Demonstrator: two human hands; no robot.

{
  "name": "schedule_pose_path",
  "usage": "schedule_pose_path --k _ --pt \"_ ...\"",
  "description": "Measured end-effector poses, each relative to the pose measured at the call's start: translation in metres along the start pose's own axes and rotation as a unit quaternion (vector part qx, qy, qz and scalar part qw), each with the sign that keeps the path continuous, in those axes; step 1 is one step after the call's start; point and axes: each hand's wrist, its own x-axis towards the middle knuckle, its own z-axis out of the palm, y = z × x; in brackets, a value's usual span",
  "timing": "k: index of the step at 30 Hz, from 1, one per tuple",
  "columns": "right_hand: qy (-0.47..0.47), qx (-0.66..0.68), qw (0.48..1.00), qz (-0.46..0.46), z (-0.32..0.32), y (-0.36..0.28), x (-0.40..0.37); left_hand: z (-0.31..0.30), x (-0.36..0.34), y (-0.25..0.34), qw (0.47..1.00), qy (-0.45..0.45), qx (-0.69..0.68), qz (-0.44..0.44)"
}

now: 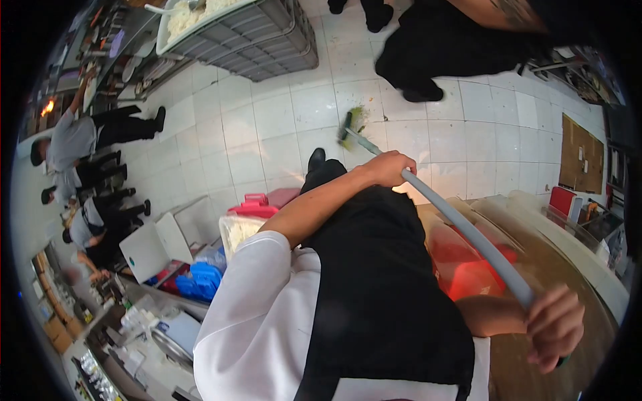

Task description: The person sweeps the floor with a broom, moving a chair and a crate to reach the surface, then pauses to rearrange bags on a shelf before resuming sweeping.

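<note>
gripping a grey broom handle with both hands, the person stood over a white tiled floor. the left hand was curled fully around the handle partway down, fingers pressed together over it. the right hand was wrapped tight about the handle's upper end, knuckles toward the camera. from the left hand's grip the handle ran a short way on to the broom head, which rested on the tiles with green scraps just past its bristles. near that same grip, to its left, showed the toe of the person's black shoe. between the two grips the handle crossed over a red bin and passed beside the black apron. well beyond the broom head, away from both grips, another person's dark shoe stood on the floor, and a grey crate sat farther off. co-workers in grey shirts were far to the left of the left hand.
</note>
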Motion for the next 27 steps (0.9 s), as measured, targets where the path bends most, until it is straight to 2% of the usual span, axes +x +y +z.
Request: schedule_pose_path --k 2,3,4,6,8,9,11,12,13,14,15,16,17,18,19,21,23,24,25,26,27 --pt "-0.061 0.061 0.993 -0.082 -0.016 -0.007 -0.007 0.009 -0.024 0.002 0.998 0.046 -0.047 0.01" --pt "-0.041 0.066 0.992 -0.103 -0.026 0.002 -0.021 0.003 -0.044 0.012 0.994 0.085 -0.046 -0.047" --pt "-0.041 0.031 0.998 -0.036 -0.039 0.017 -0.031 -0.005 -0.064 0.021 0.986 0.124 -0.045 -0.103" --pt "0.014 0.017 0.996 0.086 -0.031 0.068 -0.044 0.026 -0.085 -0.029 0.929 0.346 0.044 -0.126" --pt "0.091 0.024 0.972 0.215 -0.008 0.114 -0.059 0.056 -0.105 -0.113 0.891 0.405 0.115 -0.17" --pt "0.082 0.044 0.971 0.219 0.008 0.134 -0.07 0.068 -0.11 -0.136 0.887 0.412 0.114 -0.172" --pt "0.027 0.048 0.971 0.233 0.026 0.142 -0.066 0.074 -0.116 -0.163 0.929 0.248 0.104 -0.254" --pt "-0.016 0.031 0.968 0.247 0.033 0.122 -0.058 0.082 -0.106 -0.166 0.941 0.24 0.109 -0.214" --pt "-0.061 -0.015 0.969 0.239 0.035 0.101 -0.041 0.094 -0.086 -0.155 0.951 0.227 0.111 -0.175" --pt "-0.034 -0.029 0.978 0.202 0.037 0.084 -0.032 0.093 -0.062 -0.121 0.962 0.194 0.105 -0.159" --pt "-0.004 -0.046 0.985 0.167 0.036 0.068 -0.028 0.1 -0.038 -0.097 0.962 0.244 0.088 -0.089" --pt "-0.032 -0.048 0.986 0.158 0.026 0.051 -0.026 0.097 -0.01 -0.067 0.977 0.18 0.05 -0.098" --pt "-0.065 -0.051 0.986 0.146 0.011 0.037 -0.024 0.113 0.021 -0.07 0.986 0.164 0.023 -0.023" --pt "-0.077 -0.051 0.984 0.152 0.006 0.026 -0.019 0.11 0.032 -0.039 0.985 0.166 0.027 -0.024" --pt "-0.088 -0.049 0.982 0.159 0.003 0.016 -0.016 0.107 0.043 -0.019 0.99 0.132 0.03 -0.03" --pt "-0.077 -0.031 0.993 0.089 -0.005 -0.013 -0.022 0.087 0.027 0.019 0.986 0.165 0.033 -0.013" --pt "-0.049 0.029 0.998 -0.036 -0.003 -0.042 -0.031 0.079 -0.003 0.05 0.983 0.178 0.039 0.007" --pt "-0.043 0.021 0.998 -0.039 0.008 -0.041 -0.031 0.073 -0.028 0.057 0.982 0.186 0.026 -0.008" --pt "-0.055 0.069 0.995 -0.05 0.02 -0.035 -0.027 0.062 -0.049 0.054 0.98 0.196 0.016 -0.022" --pt "-0.07 0.119 0.989 -0.06 0.025 -0.028 -0.022 0.061 -0.066 0.033 0.964 0.264 -0.013 -0.029" --pt "-0.05 0.093 0.994 -0.04 0.031 -0.008 -0.022 0.053 -0.077 0.002 0.951 0.3 -0.051 -0.051"
